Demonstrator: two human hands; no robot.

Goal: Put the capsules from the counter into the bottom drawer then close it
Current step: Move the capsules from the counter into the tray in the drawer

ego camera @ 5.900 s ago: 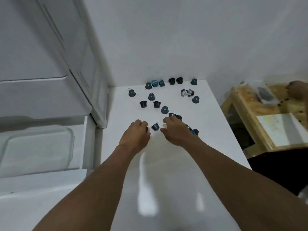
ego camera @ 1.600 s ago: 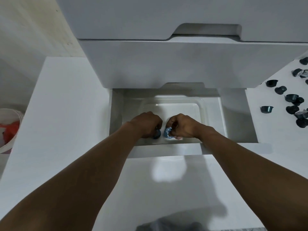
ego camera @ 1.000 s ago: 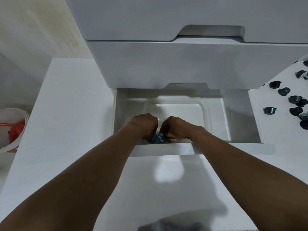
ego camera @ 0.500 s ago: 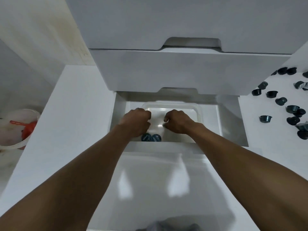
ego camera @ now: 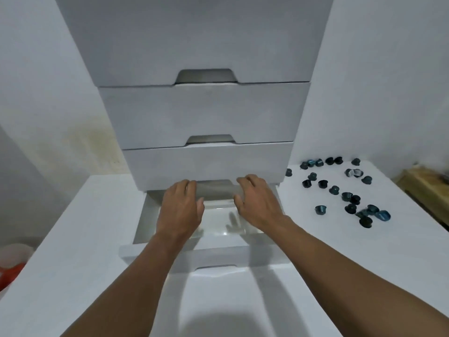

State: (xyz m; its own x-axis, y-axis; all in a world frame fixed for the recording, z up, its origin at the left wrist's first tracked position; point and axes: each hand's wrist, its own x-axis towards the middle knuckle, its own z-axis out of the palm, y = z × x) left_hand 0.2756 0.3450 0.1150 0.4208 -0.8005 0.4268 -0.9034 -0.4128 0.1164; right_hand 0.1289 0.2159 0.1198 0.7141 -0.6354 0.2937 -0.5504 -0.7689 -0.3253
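The white bottom drawer (ego camera: 145, 252) stands pulled out, with a clear plastic container (ego camera: 218, 229) inside it. My left hand (ego camera: 179, 212) and my right hand (ego camera: 257, 205) hover over the drawer, fingers relaxed and empty. No capsule shows in the drawer from this angle; my hands cover part of it. Several dark and blue capsules (ego camera: 345, 190) lie scattered on the white counter (ego camera: 315, 239) to the right of the drawer unit.
Above the open drawer rise three shut white drawers (ego camera: 201, 117). A white bucket with something red (ego camera: 12, 266) sits low at the left edge. A wooden table (ego camera: 430, 188) stands beyond the counter's right edge.
Both hands let go of the capsules in the drawer's container, opened and lifted up and away. The view tilted up, showing the whole drawer stack.
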